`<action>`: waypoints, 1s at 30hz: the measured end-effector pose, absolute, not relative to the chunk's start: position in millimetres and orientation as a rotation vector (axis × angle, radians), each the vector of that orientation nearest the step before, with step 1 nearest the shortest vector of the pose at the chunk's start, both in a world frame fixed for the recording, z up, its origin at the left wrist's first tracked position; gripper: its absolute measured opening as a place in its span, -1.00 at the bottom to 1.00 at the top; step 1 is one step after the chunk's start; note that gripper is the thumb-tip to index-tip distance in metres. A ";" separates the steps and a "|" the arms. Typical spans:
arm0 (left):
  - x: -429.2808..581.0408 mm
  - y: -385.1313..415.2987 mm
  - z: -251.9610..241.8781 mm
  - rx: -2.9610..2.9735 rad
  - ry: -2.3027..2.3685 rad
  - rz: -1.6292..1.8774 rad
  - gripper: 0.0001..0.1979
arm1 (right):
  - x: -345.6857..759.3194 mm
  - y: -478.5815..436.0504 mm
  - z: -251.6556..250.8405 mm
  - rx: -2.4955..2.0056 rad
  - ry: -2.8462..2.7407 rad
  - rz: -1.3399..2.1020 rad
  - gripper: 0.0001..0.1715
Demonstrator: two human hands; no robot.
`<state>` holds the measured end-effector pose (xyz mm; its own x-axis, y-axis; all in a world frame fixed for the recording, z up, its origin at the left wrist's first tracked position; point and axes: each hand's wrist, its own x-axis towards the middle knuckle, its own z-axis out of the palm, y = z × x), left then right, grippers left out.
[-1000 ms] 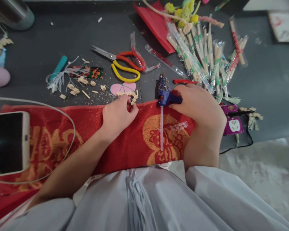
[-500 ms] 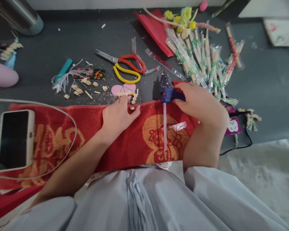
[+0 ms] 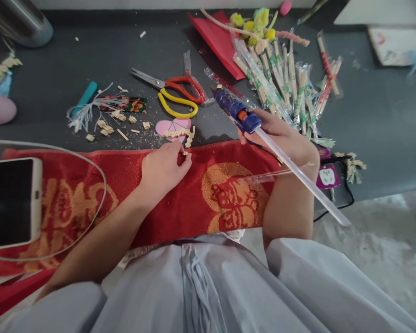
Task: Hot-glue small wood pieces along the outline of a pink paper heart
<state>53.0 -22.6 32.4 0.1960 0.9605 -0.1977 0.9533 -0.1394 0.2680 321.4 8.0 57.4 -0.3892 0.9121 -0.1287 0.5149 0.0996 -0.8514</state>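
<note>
My right hand point(image 3: 277, 134) is wrapped round a blue hot glue gun point(image 3: 235, 108), raised above the table with its nozzle toward the far left. A long clear glue stick point(image 3: 301, 175) juts from its back end toward me. My left hand point(image 3: 162, 171) rests at the red towel's far edge, thumb and forefinger pinching a small pale wooden piece point(image 3: 185, 153). Just beyond those fingertips, a joined row of small wooden pieces point(image 3: 180, 133) lies partly over a pink heart-shaped piece point(image 3: 163, 127).
Scissors point(image 3: 178, 112) with orange and yellow handles lie beyond the heart. Wrapped sticks point(image 3: 273, 69) and a red packet point(image 3: 218, 44) are at the back right. Wood bits point(image 3: 106, 128) scatter left. A phone point(image 3: 12, 203) and white cable point(image 3: 105, 185) lie on the red towel point(image 3: 166, 217).
My right hand has lifted the glue gun and turned it; its glue stick now swings out to the right instead of pointing straight toward me. My left hand stays nearly in place.
</note>
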 end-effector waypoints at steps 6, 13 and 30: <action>48.8 -21.4 21.4 1.820 1.591 0.728 -0.89 | 312.1 7.6 48.9 -1.497 -1.842 1.075 -0.48; 49.4 -12.7 14.4 1.187 1.176 1.168 -0.70 | 301.5 4.9 52.6 -1.539 -1.704 1.094 -0.69; 41.5 -4.7 19.3 0.819 1.113 1.064 -0.72 | 291.5 -1.3 57.0 -1.245 -1.595 1.479 -0.60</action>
<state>41.5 -4.7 19.3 0.0863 0.9522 -0.2931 -0.2498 0.3055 0.9188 291.5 -1.3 57.0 -0.3597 0.9208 -0.1511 0.2203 -0.0735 -0.9727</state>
